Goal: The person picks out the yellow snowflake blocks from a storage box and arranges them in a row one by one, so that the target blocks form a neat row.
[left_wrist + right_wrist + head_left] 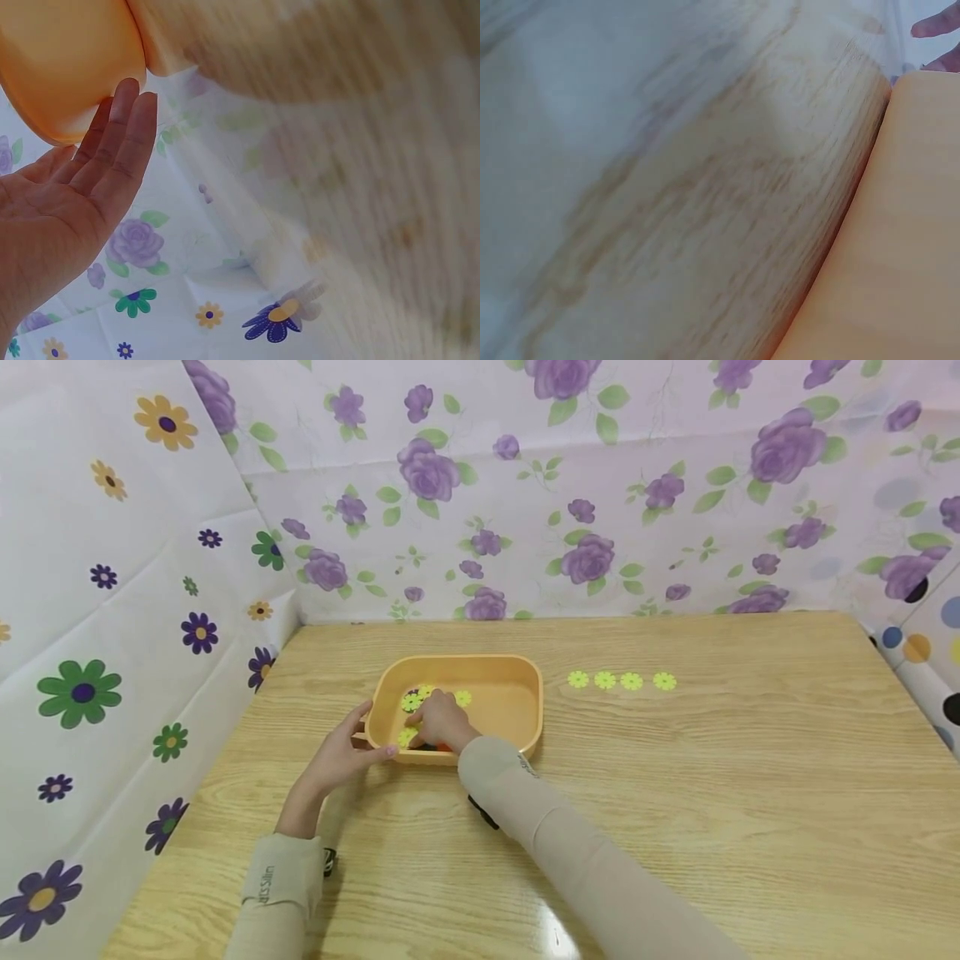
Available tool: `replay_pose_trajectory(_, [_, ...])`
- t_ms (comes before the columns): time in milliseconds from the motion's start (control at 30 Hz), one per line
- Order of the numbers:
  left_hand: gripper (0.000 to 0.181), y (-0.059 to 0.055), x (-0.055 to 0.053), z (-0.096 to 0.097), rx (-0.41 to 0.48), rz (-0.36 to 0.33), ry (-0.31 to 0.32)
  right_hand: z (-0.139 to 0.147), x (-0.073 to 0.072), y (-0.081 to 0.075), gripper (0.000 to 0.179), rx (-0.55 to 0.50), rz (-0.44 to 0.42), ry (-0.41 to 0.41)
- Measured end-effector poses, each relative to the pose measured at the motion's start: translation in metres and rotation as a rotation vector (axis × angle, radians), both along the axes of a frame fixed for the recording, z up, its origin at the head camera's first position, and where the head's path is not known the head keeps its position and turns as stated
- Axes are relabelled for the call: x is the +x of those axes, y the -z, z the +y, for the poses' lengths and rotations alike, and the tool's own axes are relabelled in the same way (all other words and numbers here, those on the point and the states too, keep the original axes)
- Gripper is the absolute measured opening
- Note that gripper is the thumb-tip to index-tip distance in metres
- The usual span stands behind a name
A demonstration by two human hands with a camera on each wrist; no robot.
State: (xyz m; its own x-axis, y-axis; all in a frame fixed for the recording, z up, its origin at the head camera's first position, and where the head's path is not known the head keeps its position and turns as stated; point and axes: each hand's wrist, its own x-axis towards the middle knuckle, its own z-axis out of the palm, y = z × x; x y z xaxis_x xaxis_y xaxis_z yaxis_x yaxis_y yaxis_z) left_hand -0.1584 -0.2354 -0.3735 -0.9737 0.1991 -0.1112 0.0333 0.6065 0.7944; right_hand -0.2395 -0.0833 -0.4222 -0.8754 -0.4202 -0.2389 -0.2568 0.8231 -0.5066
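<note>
An orange plastic basket [510,727] stands on the table with flower-shaped plastic discs in its left half. Several discs there are yellow [411,702]; an orange-red piece [444,747] and dark ones show partly beneath the right hand. My left hand [348,752] touches the basket's left end, thumb at the near rim; in the left wrist view its fingers [124,131] lie fairly straight against the outside. Inside the basket, my right hand [445,720] reaches down among the discs, index finger and thumb apart around a yellow disc [407,737]. Its other fingertips are hidden.
Right of the basket, several yellow flower discs [632,681] lie in a row on the wooden table [712,793]. Flower-patterned sheets [480,485] hang behind the table and along its left side. A dotted sheet [918,647] borders the right.
</note>
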Motion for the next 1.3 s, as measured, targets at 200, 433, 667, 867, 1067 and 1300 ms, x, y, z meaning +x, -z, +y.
replay_pose_trajectory(200, [0.082, -0.002, 0.001, 0.001, -0.008, 0.006, -0.002, 0.001, 0.0, 0.0, 0.035, -0.103, -0.014, 0.052])
replay_pose_trajectory(433, [0.087, 0.023, -0.01, -0.014, -0.002, 0.02, -0.004, 0.002, -0.001, 0.002, 0.035, -0.14, 0.0, 0.055])
replay_pose_trajectory(667, [0.09, 0.032, -0.013, -0.019, -0.017, 0.032, -0.012, 0.003, -0.003, 0.003, 0.032, -0.166, 0.026, 0.085])
replay_pose_trajectory(867, [0.09, 0.028, -0.011, -0.017, -0.015, 0.025, -0.012, 0.007, -0.003, 0.001, 0.028, -0.215, 0.001, 0.122])
replay_pose_trajectory(1067, [0.091, 0.028, -0.01, -0.017, -0.021, 0.02, -0.014, 0.009, -0.003, 0.001, 0.019, -0.325, -0.009, 0.162])
replay_pose_trajectory(1300, [0.09, 0.03, -0.012, -0.018, -0.033, 0.024, -0.016, 0.009, -0.006, 0.004, 0.01, -0.478, -0.068, 0.237])
